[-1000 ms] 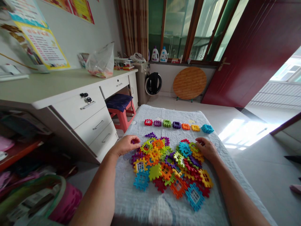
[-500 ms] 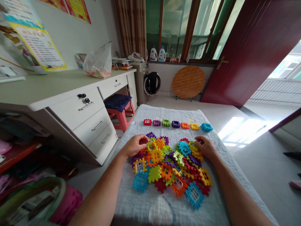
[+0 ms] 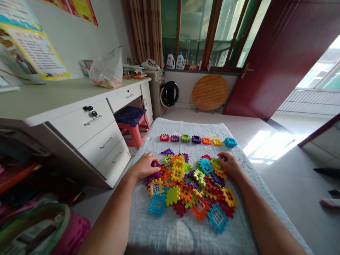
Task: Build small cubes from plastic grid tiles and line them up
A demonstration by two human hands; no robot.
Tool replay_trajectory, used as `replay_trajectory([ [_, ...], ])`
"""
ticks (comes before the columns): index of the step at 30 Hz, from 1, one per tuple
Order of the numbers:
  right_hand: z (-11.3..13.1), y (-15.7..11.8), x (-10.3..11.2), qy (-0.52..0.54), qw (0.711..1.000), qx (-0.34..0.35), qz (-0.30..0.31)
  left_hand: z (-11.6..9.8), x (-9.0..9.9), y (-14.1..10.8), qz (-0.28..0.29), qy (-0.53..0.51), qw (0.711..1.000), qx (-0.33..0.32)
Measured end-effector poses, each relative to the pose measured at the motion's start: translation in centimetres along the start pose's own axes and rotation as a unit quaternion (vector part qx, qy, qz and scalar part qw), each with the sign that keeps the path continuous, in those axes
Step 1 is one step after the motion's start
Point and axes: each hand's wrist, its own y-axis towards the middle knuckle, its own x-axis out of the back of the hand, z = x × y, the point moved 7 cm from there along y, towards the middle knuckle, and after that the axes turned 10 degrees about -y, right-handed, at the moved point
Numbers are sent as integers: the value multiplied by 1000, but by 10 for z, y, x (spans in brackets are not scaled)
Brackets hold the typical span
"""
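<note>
- Left hand (image 3: 145, 166) is at the heap's left edge, palm down, thumb and fingers curled towards each other beside purple and orange pieces. Grip is partly closed; can't tell whether it pinches a piece.
- Right hand (image 3: 230, 164) lies at the heap's far right edge, by a yellow-green piece (image 3: 215, 163). Fingers bent, tips at or just beside the pieces; can't tell if anything is held.
- Heap of notched plastic pieces (image 3: 186, 191) spreads over the middle of the cloth-covered worktop (image 3: 142, 228), between the forearms, many pieces overlapping.
- Near side of heap: blue piece (image 3: 156, 204) at left, solid lime piece (image 3: 172, 195) beside it, orange piece (image 3: 200, 208), then a blue piece with white window bars (image 3: 217, 217) at right.
- Beyond the heap, well apart from both hands, seven items sit in a row. Left to right: red (image 3: 164, 137), purple, green (image 3: 185, 138), dark purple, orange, yellow (image 3: 217, 142), blue (image 3: 230, 142). They look thicker than single pieces, so probably several joined; the heap pieces look mostly loose.
- Far left, clear plastic bag (image 3: 108, 74) stands on a desk (image 3: 61, 88), colourful contents low inside.
</note>
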Motion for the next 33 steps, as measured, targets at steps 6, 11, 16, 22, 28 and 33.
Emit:
replay_trajectory([
  [6, 0, -1, -1, 3, 1000, -1, 2, -9, -3, 0, 20, -11, 1000, -3],
  [11, -1, -1, -2, 2, 1000, -6, 4, -15, -6, -1, 34, -178, 983, -19],
  [16, -1, 0, -1, 0, 1000, -3, 1, -22, 9, 2, -89, -170, 980, -58],
  [22, -2, 0, -1, -1, 1000, 0, -6, -30, 6, 3, -58, -59, 992, -95],
  [28, -3, 0, -1, -6, 1000, 0, -10, -18, 8, 2, -46, -36, 997, -54],
  [33, -3, 0, -2, -1, 1000, 0, -10, -13, 3, 4, -50, -11, 998, -32],
])
